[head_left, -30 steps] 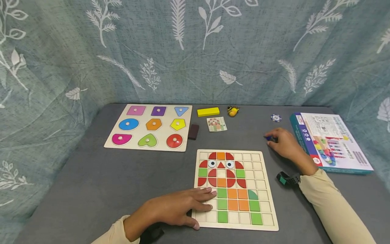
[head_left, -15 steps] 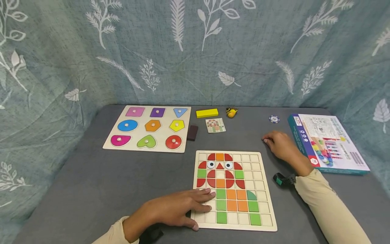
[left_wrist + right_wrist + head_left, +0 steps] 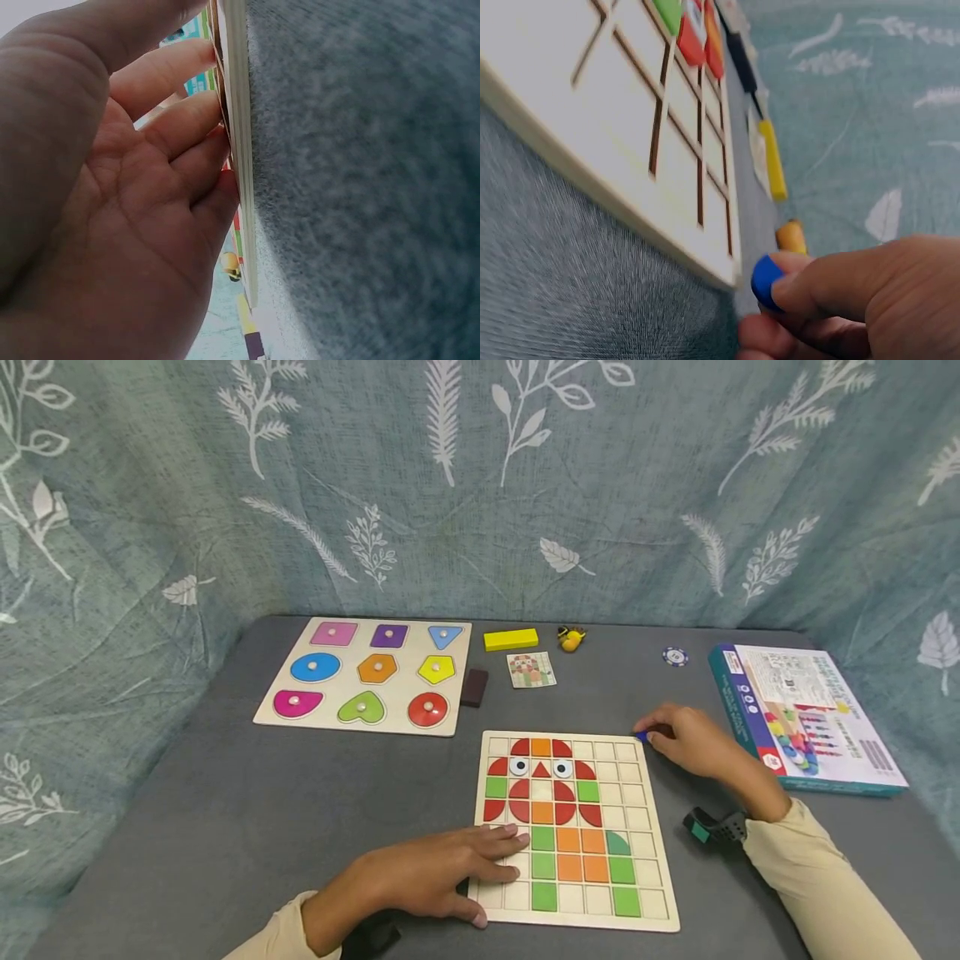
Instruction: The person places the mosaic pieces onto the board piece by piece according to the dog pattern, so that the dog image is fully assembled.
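My right hand [image 3: 692, 741] pinches a small blue round-edged piece [image 3: 765, 280] between thumb and fingers, just off the far right corner of the wooden grid board [image 3: 656, 866]. Its full shape is partly hidden by the fingers. Red, green and orange tiles [image 3: 568, 839] form a bird-like figure with two eye pieces on the board. My left hand [image 3: 431, 870] rests with spread fingers on the board's near left part. The left wrist view shows its palm [image 3: 142, 225] beside the board's edge [image 3: 238, 120].
Behind lie a knobbed shape puzzle [image 3: 390, 693], dark brown block [image 3: 473, 687], yellow block [image 3: 511, 639], picture card [image 3: 531, 669] and small yellow-and-black toy [image 3: 571, 638]. A poker chip [image 3: 675, 657] and flat box [image 3: 817, 718] lie right. A curtain [image 3: 480, 543] hangs behind the table.
My right hand has moved nearer and slightly left with the blue piece, up to the board's far right corner. The left hand stays on the board.
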`<state>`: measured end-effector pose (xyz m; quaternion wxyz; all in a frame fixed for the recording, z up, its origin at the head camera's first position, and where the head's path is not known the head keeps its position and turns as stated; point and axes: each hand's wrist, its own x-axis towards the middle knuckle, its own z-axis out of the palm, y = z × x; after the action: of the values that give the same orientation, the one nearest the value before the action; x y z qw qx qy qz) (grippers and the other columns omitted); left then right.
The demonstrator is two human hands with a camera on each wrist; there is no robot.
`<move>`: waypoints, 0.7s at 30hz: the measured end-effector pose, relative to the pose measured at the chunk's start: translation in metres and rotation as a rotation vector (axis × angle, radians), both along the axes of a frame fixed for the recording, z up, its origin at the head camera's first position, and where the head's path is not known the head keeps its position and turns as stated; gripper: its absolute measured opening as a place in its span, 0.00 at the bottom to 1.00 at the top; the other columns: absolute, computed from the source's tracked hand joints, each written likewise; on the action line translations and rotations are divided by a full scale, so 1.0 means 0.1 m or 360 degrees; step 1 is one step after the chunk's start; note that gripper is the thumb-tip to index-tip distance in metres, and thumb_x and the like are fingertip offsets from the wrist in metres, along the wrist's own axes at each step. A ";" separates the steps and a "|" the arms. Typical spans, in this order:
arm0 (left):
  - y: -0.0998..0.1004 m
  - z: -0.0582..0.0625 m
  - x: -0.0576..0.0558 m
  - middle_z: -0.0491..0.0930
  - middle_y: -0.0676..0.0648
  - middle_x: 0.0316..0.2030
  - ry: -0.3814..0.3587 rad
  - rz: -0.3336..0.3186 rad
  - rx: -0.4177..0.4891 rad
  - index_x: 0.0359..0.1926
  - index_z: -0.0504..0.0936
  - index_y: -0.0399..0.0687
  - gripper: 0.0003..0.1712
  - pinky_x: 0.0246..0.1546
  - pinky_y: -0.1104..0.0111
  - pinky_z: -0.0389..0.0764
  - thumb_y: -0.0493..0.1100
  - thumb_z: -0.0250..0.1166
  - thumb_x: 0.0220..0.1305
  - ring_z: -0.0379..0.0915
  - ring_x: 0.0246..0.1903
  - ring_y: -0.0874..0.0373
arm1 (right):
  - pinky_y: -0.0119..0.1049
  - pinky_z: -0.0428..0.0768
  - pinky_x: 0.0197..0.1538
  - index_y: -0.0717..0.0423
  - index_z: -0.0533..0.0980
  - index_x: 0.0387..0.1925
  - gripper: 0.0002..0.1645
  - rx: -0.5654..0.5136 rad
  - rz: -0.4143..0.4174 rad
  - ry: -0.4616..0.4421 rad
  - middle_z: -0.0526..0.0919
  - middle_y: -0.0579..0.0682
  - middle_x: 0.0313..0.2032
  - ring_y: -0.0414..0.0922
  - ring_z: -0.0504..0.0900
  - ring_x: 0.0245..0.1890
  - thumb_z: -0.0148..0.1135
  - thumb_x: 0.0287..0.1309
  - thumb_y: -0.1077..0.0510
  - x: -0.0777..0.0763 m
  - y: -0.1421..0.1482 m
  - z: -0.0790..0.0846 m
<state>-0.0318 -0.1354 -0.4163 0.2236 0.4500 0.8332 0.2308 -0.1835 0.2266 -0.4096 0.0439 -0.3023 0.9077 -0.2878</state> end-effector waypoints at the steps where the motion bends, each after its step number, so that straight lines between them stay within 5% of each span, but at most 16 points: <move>1: 0.00 0.00 0.00 0.56 0.50 0.72 -0.0004 -0.0001 0.0000 0.67 0.71 0.49 0.35 0.67 0.61 0.58 0.49 0.69 0.60 0.47 0.72 0.56 | 0.37 0.73 0.34 0.63 0.82 0.41 0.10 -0.0012 0.0021 -0.0016 0.81 0.51 0.36 0.41 0.73 0.32 0.58 0.61 0.71 0.03 0.00 0.00; 12: 0.00 0.00 -0.01 0.56 0.51 0.73 -0.0021 0.0016 -0.0012 0.67 0.71 0.49 0.35 0.67 0.60 0.58 0.49 0.70 0.60 0.46 0.73 0.55 | 0.32 0.76 0.39 0.58 0.82 0.42 0.09 -0.0107 0.0288 -0.0427 0.81 0.46 0.41 0.40 0.76 0.38 0.59 0.64 0.67 0.37 0.00 0.08; 21: 0.00 0.01 -0.02 0.56 0.50 0.73 -0.0016 0.0007 0.0000 0.67 0.72 0.49 0.35 0.67 0.61 0.59 0.49 0.70 0.60 0.46 0.72 0.55 | 0.31 0.76 0.35 0.55 0.82 0.39 0.07 -0.0156 0.0407 -0.0580 0.82 0.43 0.37 0.36 0.77 0.33 0.60 0.63 0.67 0.55 0.01 0.05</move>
<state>-0.0334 -0.1356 -0.4158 0.2274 0.4470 0.8330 0.2336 -0.1285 0.2272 -0.4050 0.2283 -0.3596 0.8240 -0.3736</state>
